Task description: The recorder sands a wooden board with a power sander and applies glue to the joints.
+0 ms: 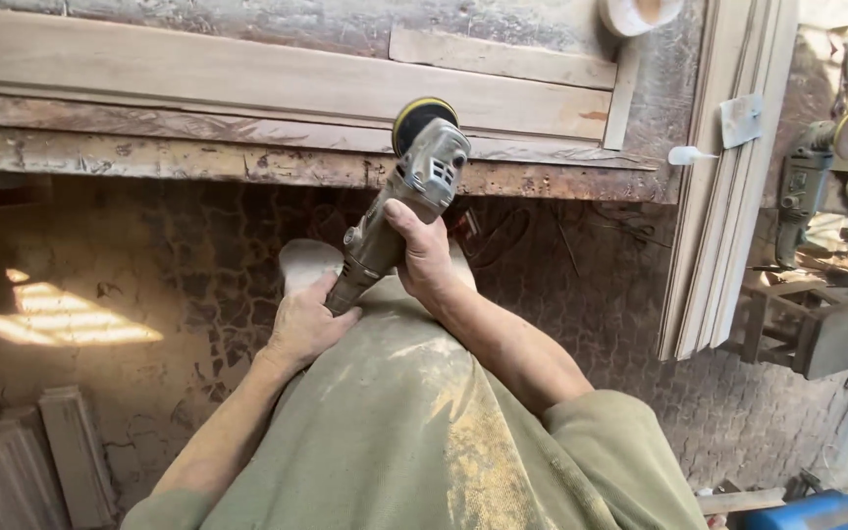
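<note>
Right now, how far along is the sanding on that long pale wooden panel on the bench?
Done: the long pale wooden panel already looks smooth and light along its broad face. In hand: both hands hold the dusty grey angle grinder, left hand on the tail, right hand on the body, its yellow-edged disc at the panel's lower edge. Left: the dark, rough strip beneath looks unworked.

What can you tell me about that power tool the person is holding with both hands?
The angle grinder is a dusty grey, metal-looking tool with a round black-and-yellow sanding disc at its head. It tilts up and away, its disc at the long wooden board on the workbench. The right hand grips its neck; the left hand holds its rear handle.
</note>
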